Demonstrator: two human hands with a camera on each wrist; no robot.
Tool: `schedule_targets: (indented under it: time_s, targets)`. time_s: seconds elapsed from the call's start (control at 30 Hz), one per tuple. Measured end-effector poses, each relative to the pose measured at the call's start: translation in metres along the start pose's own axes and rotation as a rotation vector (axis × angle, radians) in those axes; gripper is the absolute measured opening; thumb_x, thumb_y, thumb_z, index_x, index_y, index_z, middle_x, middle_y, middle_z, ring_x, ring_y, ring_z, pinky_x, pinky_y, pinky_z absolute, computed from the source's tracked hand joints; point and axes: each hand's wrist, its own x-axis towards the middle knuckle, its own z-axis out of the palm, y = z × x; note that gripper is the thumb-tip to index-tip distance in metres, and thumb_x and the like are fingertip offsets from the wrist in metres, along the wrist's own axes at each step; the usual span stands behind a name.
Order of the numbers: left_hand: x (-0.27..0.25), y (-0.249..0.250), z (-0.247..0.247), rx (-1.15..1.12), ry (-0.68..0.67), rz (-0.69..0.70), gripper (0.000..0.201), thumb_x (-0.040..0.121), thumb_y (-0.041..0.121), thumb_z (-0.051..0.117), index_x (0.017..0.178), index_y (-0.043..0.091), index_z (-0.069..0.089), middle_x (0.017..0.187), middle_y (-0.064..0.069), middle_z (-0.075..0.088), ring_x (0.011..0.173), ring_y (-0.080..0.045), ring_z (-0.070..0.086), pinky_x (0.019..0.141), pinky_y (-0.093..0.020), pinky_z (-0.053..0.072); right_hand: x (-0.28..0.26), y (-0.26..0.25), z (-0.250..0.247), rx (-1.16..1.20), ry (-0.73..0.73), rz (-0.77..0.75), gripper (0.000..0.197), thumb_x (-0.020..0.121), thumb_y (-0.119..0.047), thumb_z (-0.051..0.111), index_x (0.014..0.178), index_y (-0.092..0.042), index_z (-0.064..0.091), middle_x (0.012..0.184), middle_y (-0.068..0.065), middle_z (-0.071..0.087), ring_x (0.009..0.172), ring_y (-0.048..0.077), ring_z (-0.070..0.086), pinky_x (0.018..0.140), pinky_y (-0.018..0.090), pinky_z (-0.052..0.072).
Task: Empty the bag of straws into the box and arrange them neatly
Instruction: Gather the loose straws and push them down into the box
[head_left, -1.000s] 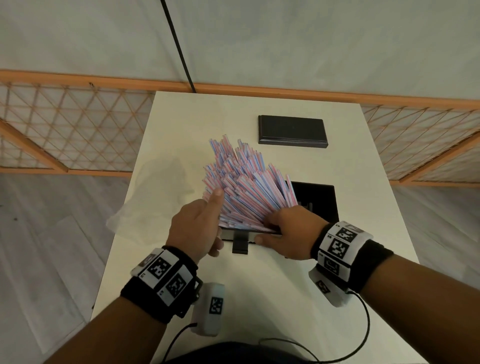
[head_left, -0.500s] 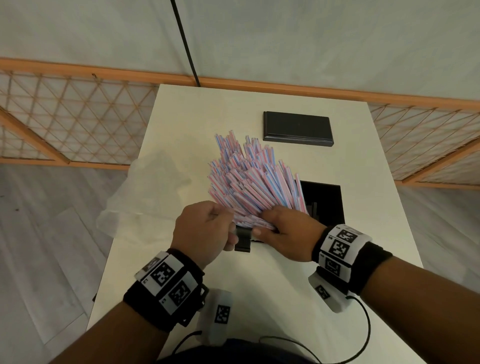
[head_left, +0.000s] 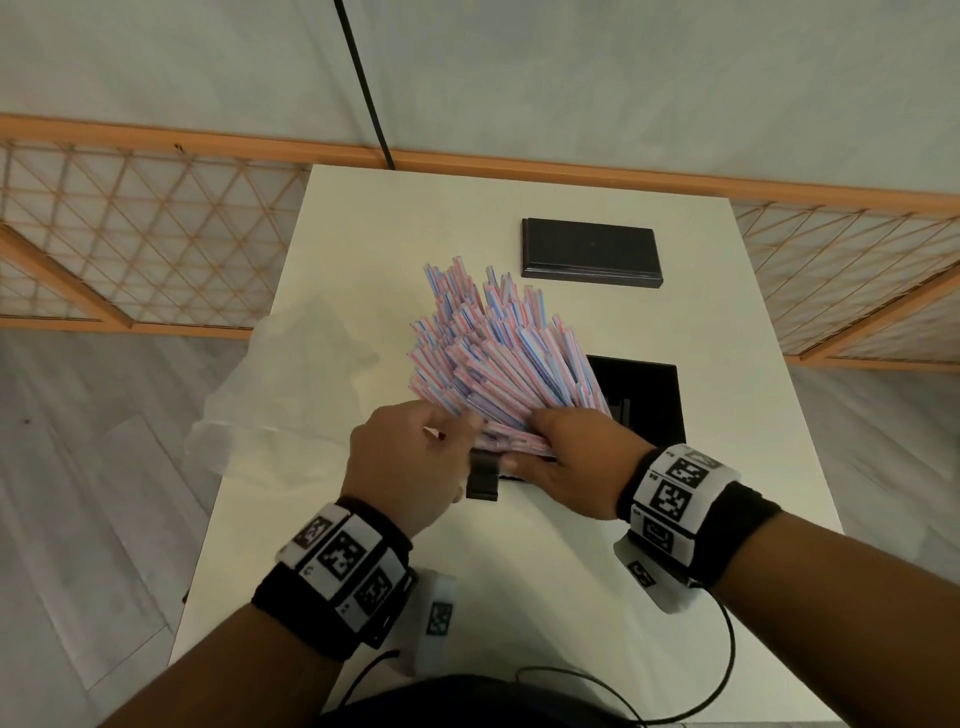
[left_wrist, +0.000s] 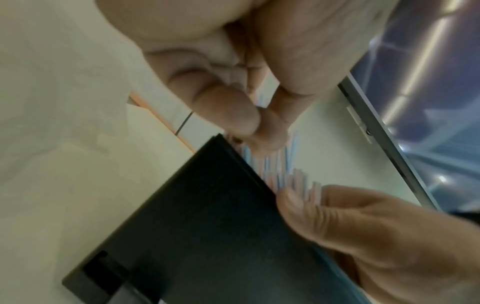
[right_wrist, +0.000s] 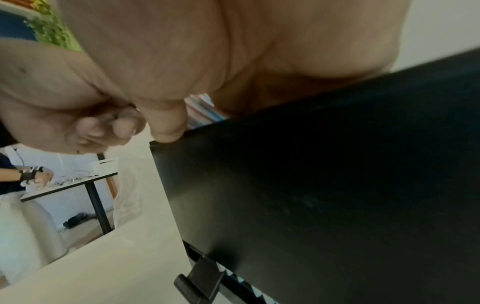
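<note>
A thick bundle of pink, blue and white striped straws (head_left: 498, 358) stands fanned out in the open black box (head_left: 644, 400), leaning away from me. My left hand (head_left: 415, 457) is at the bundle's near left base, thumb and fingers curled and pinching some straw ends (left_wrist: 275, 168) by the box rim (left_wrist: 207, 236). My right hand (head_left: 576, 462) lies over the near right base and grips it, with its thumb (right_wrist: 166, 125) on the front rim of the box (right_wrist: 337, 174). The empty clear plastic bag (head_left: 291, 395) lies on the table's left edge.
The box's black lid (head_left: 592, 253) lies flat at the far side of the white table (head_left: 519, 571). A latch tab (head_left: 483, 475) sticks out from the box front. An orange lattice fence runs behind the table. Wrist cables trail at the near edge.
My left hand dropped from resting flat against the bundle's left side to curling at its base. The fan of straws has drawn in and stands a little more upright.
</note>
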Motion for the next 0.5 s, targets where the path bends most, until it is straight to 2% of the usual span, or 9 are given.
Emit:
schedule_targets:
  time_s: [0.03,0.1,0.17,0.23,0.33,0.43,0.5]
  targets:
    - [0.002,-0.002,-0.003,-0.027,0.039,-0.007,0.031,0.094,0.035,0.069,0.070,0.015,0.068,0.055,-0.003,0.071,0.046,-0.018,0.069,0.060,-0.035,0.058,-0.003,0.001,0.000,0.033,0.043,0.014,0.040,0.087,-0.062,0.059,0.095,-0.024,0.053,0.091,-0.005,0.059,0.083,0.017,0.058,0.077,0.032,0.052]
    - [0.006,-0.005,-0.006,-0.115,0.101,-0.059,0.030,0.092,0.026,0.068,0.072,0.005,0.062,0.055,-0.010,0.069,0.040,-0.020,0.064,0.056,-0.039,0.055,-0.009,0.002,-0.002,0.073,0.157,0.006,0.039,0.082,-0.057,0.067,0.094,-0.023,0.055,0.085,-0.007,0.061,0.078,0.015,0.059,0.072,0.030,0.052]
    - [0.010,-0.006,-0.006,-0.172,0.101,-0.110,0.034,0.092,0.027,0.067,0.080,-0.002,0.056,0.057,-0.013,0.064,0.037,-0.021,0.058,0.049,-0.035,0.049,-0.015,0.005,-0.006,0.089,0.211,-0.011,0.035,0.081,-0.052,0.072,0.089,-0.022,0.056,0.079,-0.009,0.060,0.072,0.013,0.058,0.068,0.027,0.050]
    - [0.011,-0.005,-0.004,-0.229,0.053,-0.159,0.041,0.095,0.038,0.066,0.090,0.000,0.053,0.062,-0.011,0.060,0.039,-0.021,0.056,0.045,-0.030,0.044,-0.016,0.005,-0.009,0.074,0.145,-0.026,0.032,0.082,-0.050,0.071,0.090,-0.021,0.062,0.079,-0.008,0.061,0.073,0.013,0.058,0.069,0.027,0.049]
    - [0.012,-0.004,-0.001,-0.244,-0.013,-0.140,0.049,0.098,0.050,0.062,0.093,0.001,0.055,0.069,-0.011,0.059,0.040,-0.022,0.056,0.045,-0.030,0.045,-0.012,0.004,-0.008,0.016,0.022,-0.031,0.031,0.088,-0.053,0.063,0.090,-0.022,0.065,0.080,-0.006,0.062,0.077,0.017,0.060,0.072,0.030,0.051]
    - [0.013,-0.002,0.002,-0.227,-0.032,-0.096,0.054,0.099,0.046,0.061,0.089,-0.007,0.055,0.067,-0.014,0.061,0.040,-0.023,0.058,0.047,-0.033,0.049,-0.006,0.001,-0.006,-0.049,-0.051,0.017,0.037,0.091,-0.060,0.053,0.091,-0.024,0.061,0.083,-0.003,0.063,0.085,0.022,0.062,0.078,0.034,0.054]
    - [0.012,-0.002,0.002,-0.205,-0.047,-0.078,0.049,0.099,0.042,0.061,0.086,-0.005,0.060,0.062,-0.011,0.063,0.040,-0.022,0.059,0.047,-0.034,0.051,-0.002,-0.003,-0.005,-0.070,-0.101,0.027,0.042,0.092,-0.063,0.046,0.093,-0.023,0.060,0.087,0.000,0.064,0.087,0.024,0.063,0.080,0.037,0.054]
